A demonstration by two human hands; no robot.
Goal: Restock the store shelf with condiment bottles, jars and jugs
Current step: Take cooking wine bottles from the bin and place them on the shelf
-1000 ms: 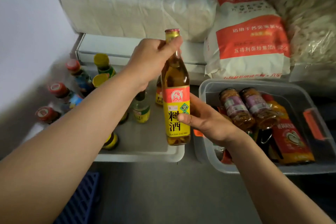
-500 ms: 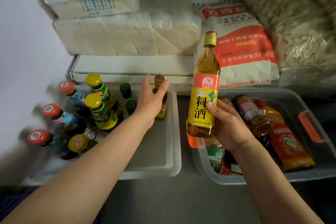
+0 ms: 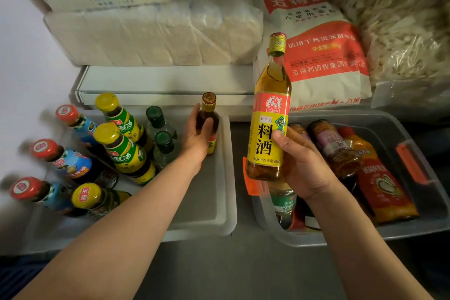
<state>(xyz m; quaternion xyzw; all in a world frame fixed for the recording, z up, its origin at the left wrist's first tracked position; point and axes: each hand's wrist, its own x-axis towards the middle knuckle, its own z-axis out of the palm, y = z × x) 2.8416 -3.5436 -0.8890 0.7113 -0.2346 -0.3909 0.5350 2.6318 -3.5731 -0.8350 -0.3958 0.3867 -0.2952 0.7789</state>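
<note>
Right hand [image 3: 304,168] grips a cooking wine bottle [image 3: 270,114] upright above the gap between white tray [image 3: 226,178] and clear bin [image 3: 414,231]; left hand [image 3: 198,134] clasps a small amber bottle [image 3: 209,114] standing in the tray's far right corner.

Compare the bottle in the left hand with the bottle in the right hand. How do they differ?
The left hand's bottle stands in the white tray, while the right hand's bottle is held up in the air. The left hand's bottle holds darker liquid; the right hand's bottle shows clear amber liquid. Both carry yellow labels and gold caps.
</note>
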